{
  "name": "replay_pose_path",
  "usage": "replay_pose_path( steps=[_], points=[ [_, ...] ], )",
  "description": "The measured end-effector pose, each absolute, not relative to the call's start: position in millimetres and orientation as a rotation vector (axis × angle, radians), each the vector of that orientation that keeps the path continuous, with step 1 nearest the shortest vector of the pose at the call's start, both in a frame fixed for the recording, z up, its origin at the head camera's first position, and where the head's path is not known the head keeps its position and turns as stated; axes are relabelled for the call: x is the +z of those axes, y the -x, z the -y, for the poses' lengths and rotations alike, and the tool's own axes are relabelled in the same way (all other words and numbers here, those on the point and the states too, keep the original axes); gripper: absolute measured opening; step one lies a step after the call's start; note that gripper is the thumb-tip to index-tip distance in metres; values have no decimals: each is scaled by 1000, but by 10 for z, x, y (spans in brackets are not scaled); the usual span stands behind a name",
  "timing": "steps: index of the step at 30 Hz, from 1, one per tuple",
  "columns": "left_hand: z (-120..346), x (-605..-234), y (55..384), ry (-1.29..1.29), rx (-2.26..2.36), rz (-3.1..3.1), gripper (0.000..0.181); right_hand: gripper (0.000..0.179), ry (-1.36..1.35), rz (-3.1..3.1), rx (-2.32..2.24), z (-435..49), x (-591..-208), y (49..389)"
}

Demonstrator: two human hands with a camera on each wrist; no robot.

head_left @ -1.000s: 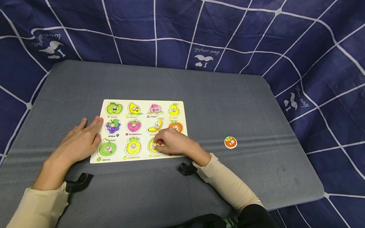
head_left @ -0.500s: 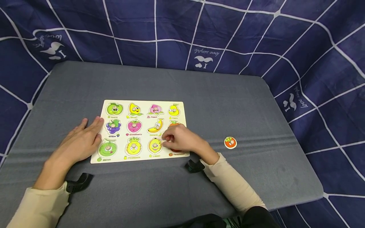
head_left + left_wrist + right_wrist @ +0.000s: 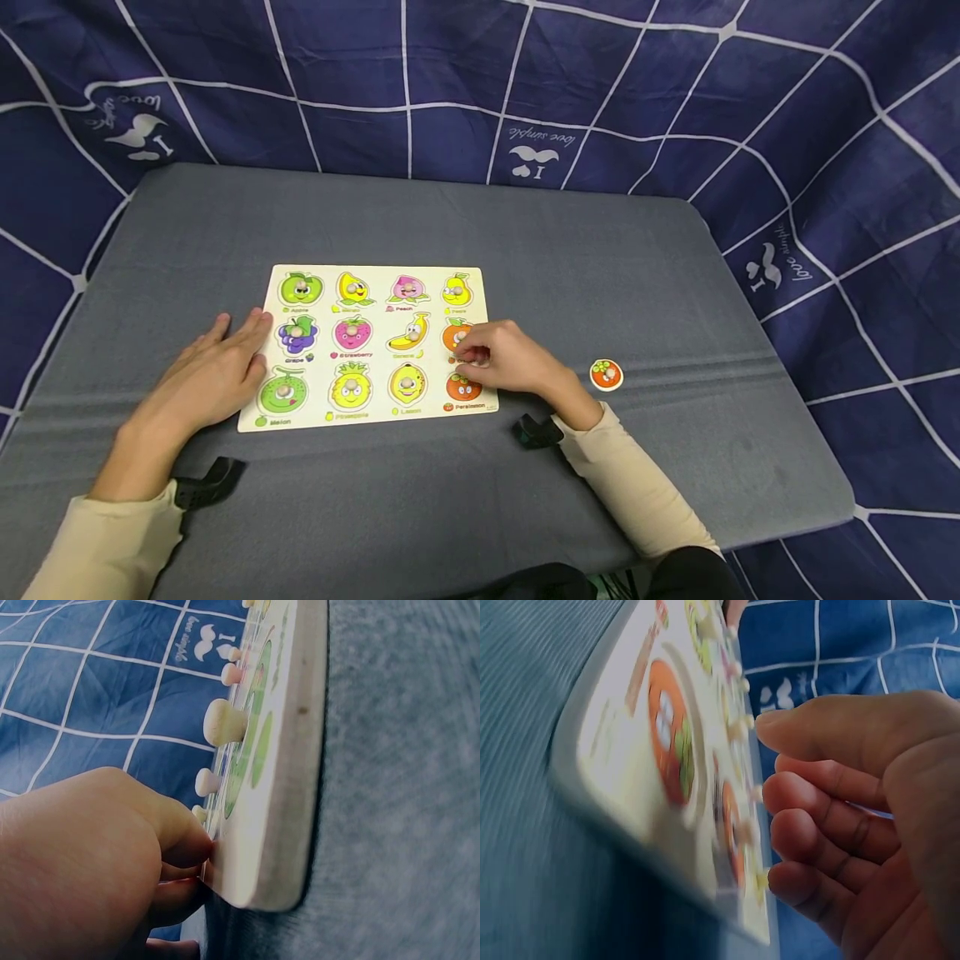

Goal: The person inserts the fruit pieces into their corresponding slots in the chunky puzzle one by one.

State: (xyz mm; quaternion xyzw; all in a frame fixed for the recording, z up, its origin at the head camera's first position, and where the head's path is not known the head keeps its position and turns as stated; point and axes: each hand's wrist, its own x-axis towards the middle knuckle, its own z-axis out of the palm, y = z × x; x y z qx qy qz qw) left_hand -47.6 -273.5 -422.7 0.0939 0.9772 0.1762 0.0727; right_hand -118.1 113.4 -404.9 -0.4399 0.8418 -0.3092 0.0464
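Observation:
A pale wooden fruit puzzle board (image 3: 378, 414) lies flat on the grey table, with knobbed fruit pieces in it. My left hand (image 3: 198, 375) rests with extended fingers at the board's left edge; the left wrist view has those fingers (image 3: 184, 832) touching that edge near the melon piece (image 3: 244, 765). Over the board's right edge hovers my right hand (image 3: 517, 358), fingers loosely bent and holding nothing. Below it is the knobless persimmon recess (image 3: 671, 731). The round persimmon piece (image 3: 607, 375) lies on the table to the right. My right hand partly covers the orange piece (image 3: 454, 335).
The grey table (image 3: 600, 283) extends behind and to the right of the board. A dark blue curtain (image 3: 450, 67) with white lines surrounds its back and sides. Black wrist straps (image 3: 210, 483) sit at both cuffs.
My right hand has left the lemon piece and moved right across the board to its right edge, uncovering the lemon and the persimmon recess. My left hand stays in place.

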Motion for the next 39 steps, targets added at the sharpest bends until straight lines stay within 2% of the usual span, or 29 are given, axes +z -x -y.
replay_pose_path(
  steps=[19,39],
  points=[
    [2752,-4243,484,-264,541,-2917,58,11,1265,-2607,-964,-1737,-4094,1213],
    [2748,-4233,489,-274,533,-2913,57,14,1044,-2720,-1024,-2321,-4105,1179]
  ],
)
